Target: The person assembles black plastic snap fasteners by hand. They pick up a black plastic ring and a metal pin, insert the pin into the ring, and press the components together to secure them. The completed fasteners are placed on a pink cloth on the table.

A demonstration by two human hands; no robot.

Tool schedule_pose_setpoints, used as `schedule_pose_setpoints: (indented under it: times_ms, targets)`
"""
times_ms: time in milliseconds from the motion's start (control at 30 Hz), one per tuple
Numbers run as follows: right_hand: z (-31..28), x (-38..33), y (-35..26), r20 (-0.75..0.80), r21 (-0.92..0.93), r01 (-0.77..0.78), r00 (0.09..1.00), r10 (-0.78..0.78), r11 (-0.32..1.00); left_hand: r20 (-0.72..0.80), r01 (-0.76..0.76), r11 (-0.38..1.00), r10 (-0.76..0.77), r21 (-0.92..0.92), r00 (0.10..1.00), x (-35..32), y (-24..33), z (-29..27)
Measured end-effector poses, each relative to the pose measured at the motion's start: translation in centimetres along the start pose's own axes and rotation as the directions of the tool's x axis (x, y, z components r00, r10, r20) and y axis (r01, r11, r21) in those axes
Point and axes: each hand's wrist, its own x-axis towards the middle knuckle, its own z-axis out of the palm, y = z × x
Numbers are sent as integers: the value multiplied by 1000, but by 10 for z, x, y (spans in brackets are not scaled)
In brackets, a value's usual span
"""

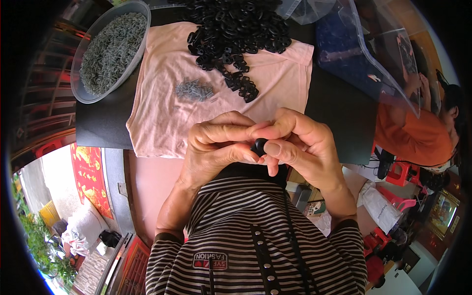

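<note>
Close to my body, both hands meet over the near edge of the table. A small rounded black part [259, 146] is pinched between the fingers and thumbs of my left hand [216, 140] and my right hand [302, 147]. My fingertips cover much of it, so its full shape is hidden. Beyond my hands, a pink cloth [160, 73] is spread out. On it lie a small heap of grey screw-like pieces [193, 90] and a big pile of black ring-shaped parts [236, 29], with a tail of parts trailing toward me.
A clear oval tub [77, 81] full of small grey pieces stands at the far left of the black table [101, 125]. At the far right is a clear plastic container [361, 49]. A person in an orange top [418, 135] sits beyond the table's right side.
</note>
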Motion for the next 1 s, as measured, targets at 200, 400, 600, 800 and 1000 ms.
schedule_pose_setpoints:
  times_ms: [200,400,600,800,1000]
  targets:
    - [1,-2,1,-9,-34,8,1000,-8,999,-2,-19,999,20,28,1000,-3,0,2]
    - [2,-4,0,-49,-39,-4,999,2,999,1,31,998,-31,46,1000,-1,3,4]
    - [1,1,2,-136,40,1,991,4,999,-13,25,999,-26,-26,1000,3,-2,3]
    - [3,10,6,-248,-255,123,950,-188,959,-205,21,1000,-20,2,979,7,-3,13]
    - [6,11,10,-270,-307,123,940,-210,944,-237,-16,993,45,120,971,4,-6,14]
